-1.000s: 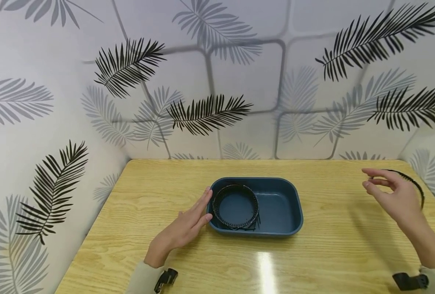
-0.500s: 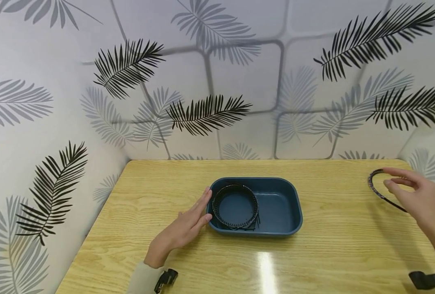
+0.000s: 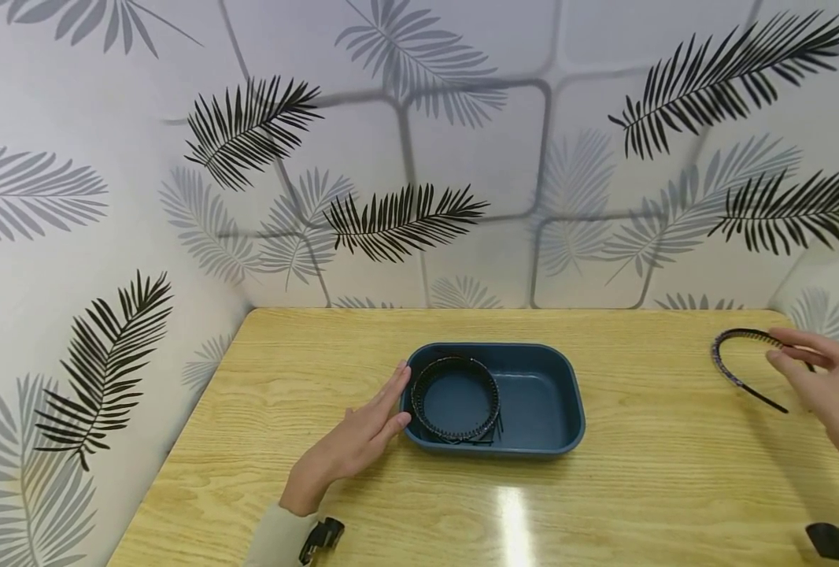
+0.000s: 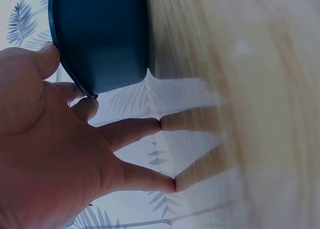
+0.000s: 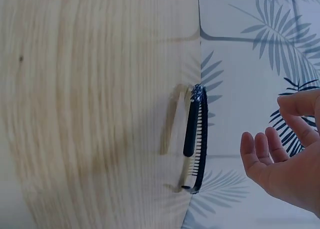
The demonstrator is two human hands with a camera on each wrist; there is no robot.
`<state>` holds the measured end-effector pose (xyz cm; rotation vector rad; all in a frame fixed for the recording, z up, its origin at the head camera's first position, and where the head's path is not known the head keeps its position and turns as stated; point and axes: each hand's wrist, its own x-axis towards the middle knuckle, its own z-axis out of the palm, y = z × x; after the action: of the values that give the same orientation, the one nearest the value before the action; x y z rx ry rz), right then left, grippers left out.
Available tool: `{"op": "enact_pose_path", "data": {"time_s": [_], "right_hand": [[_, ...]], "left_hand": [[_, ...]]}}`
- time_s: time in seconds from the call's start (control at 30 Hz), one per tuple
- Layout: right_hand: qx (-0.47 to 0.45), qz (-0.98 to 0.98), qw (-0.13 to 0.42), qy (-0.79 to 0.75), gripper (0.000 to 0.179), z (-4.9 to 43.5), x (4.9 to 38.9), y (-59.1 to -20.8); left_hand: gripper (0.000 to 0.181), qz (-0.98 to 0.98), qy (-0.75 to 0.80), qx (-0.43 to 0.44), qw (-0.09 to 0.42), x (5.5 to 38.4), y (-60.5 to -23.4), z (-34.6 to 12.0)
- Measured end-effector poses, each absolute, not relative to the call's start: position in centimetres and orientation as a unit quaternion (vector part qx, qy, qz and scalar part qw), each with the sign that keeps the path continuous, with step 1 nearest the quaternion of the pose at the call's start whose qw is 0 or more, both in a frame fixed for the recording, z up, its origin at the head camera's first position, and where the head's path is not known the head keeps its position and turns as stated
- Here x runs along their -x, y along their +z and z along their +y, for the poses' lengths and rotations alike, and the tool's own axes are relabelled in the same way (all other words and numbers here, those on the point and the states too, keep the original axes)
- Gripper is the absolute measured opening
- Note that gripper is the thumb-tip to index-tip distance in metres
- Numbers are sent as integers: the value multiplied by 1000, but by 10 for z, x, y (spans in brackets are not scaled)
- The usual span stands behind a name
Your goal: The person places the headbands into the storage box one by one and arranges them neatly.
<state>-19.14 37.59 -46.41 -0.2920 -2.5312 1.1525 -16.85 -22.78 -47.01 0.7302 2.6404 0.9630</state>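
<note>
A black toothed headband with a glittery patterned part (image 3: 721,368) lies at the right of the table in the head view. My right hand (image 3: 826,382) is over its right side, thumb and forefinger apart. The right wrist view shows the headband (image 5: 191,131) separate from the loosely bent fingers (image 5: 262,149). My left hand (image 3: 352,445) rests its fairly straight fingers against the left end of a dark blue basin (image 3: 538,402). Black toothed headbands (image 3: 460,435) form a ring in the basin's left half. In the left wrist view, two fingertips touch the table beside the basin (image 4: 105,44).
The wood-grain table (image 3: 646,488) backs onto a leaf-patterned wall (image 3: 476,260), which also closes in at both sides. Between the basin and the loose headband lies a wide stretch of tabletop. A bright light reflection (image 3: 513,524) shows on the front part.
My right hand has moved to the right across the headband, uncovering its curved left part. The headband, the basin and my left hand stay where they were.
</note>
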Motion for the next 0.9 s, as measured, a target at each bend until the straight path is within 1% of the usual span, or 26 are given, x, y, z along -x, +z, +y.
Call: {"op": "enact_pose_path", "data": {"time_s": [0.2, 0.63, 0.9], "right_hand": [[122, -903, 153, 383, 53, 383, 191, -469], [164, -885, 139, 413, 53, 398, 193, -477], [180, -888, 121, 406, 56, 409, 194, -486]], "left_hand": [[68, 903, 329, -250, 119, 168, -469, -228], [68, 900, 334, -253, 119, 167, -468, -228], [68, 901, 333, -254, 117, 168, -469, -227]]}}
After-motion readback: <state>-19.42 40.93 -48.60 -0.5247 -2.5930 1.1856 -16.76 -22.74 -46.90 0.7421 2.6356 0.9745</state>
